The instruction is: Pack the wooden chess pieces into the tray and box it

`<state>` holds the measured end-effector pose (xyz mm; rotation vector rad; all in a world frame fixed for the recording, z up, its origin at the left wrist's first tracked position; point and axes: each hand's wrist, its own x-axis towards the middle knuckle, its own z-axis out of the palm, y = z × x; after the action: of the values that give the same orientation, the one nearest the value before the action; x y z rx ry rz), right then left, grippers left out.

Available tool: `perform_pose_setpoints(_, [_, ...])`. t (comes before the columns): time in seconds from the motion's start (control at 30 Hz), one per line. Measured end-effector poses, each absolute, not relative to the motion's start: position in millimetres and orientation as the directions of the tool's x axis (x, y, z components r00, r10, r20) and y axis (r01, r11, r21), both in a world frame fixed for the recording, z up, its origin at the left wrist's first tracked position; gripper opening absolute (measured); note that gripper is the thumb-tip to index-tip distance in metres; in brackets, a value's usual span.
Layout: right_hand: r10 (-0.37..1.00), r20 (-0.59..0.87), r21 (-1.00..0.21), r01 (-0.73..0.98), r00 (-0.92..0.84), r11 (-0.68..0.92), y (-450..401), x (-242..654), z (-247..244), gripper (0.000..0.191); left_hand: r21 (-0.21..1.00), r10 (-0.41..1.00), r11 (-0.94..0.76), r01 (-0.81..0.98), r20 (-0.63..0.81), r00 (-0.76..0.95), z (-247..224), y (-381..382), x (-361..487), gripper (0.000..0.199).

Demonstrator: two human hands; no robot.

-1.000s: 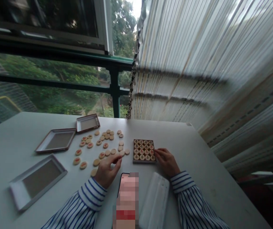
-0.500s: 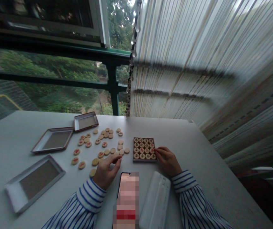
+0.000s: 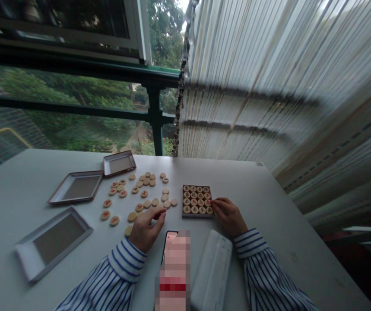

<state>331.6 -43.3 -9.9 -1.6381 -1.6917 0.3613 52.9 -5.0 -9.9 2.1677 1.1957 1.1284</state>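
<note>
My left hand [image 3: 147, 230] is over the near edge of the loose xiangqi pieces [image 3: 155, 202], its fingers curled and the thumb close to the index finger. Whether a piece sits between those fingertips, I cannot make out. At the right side of a small square box [image 3: 198, 215], my right hand [image 3: 229, 217] has its fingers together, the tips touching the box's edge. Rows of round pieces [image 3: 201, 202] fill the box, face up, most with black characters and a few with red. Of the loose pieces, some show red or black characters and others are blank side up.
Three shallow trays or lids, one nearest [image 3: 86, 224], one behind it [image 3: 98, 195] and a smaller one [image 3: 134, 163], lie at left. A phone [image 3: 171, 234], partly blurred out, and a white translucent case [image 3: 213, 268] lie in front. Behind the white table [image 3: 253, 181] hangs a string curtain [image 3: 237, 99].
The view has shifted slightly, so the table things appear a little to the right. Both hands keep nearly the same pose, and the pieces in the box look unchanged.
</note>
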Motion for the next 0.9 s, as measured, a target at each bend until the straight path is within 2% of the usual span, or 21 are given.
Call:
perform_pose_setpoints(0.13, [0.941,0.322,-0.666,0.731,0.101,0.149,-43.6,331.4,-7.9,0.026,0.679,0.838,-0.545,0.492,0.464,0.288,-9.2,-5.5,52.5,0.018])
perform_pose_setpoints(0.3, [0.930,0.341,-0.662,0.737,0.135,0.136,-43.8,334.2,-4.0,0.026,0.716,0.869,-0.481,0.506,0.464,0.170,-2.4,-5.3,45.4,0.018])
perform_pose_setpoints(0.4, [0.931,0.343,-0.639,0.758,0.129,0.130,-42.7,336.2,1.6,0.026,0.754,0.906,-0.414,0.510,0.397,0.149,6.6,-3.9,35.2,0.023])
perform_pose_setpoints(0.53, [0.924,0.375,-0.586,0.791,0.073,0.176,-38.5,333.7,15.9,0.028,0.751,0.930,-0.368,0.548,0.301,0.212,17.2,-1.5,16.8,0.029])
perform_pose_setpoints(0.67, [0.945,0.326,-0.598,0.779,0.021,0.189,-30.5,323.6,35.0,0.029,0.700,0.923,-0.384,0.602,0.301,0.239,26.5,1.2,-1.5,0.033])
perform_pose_setpoints(0.8, [0.960,0.278,-0.596,0.776,-0.043,0.208,-16.7,309.6,55.6,0.029,0.690,0.947,-0.316,0.652,0.276,0.166,42.0,9.3,-19.1,0.039])
perform_pose_setpoints(0.9, [0.971,0.214,-0.597,0.771,-0.111,0.220,-1.0,298.8,69.4,0.031,0.726,0.969,-0.232,0.647,0.230,0.090,53.1,23.5,-34.6,0.044])
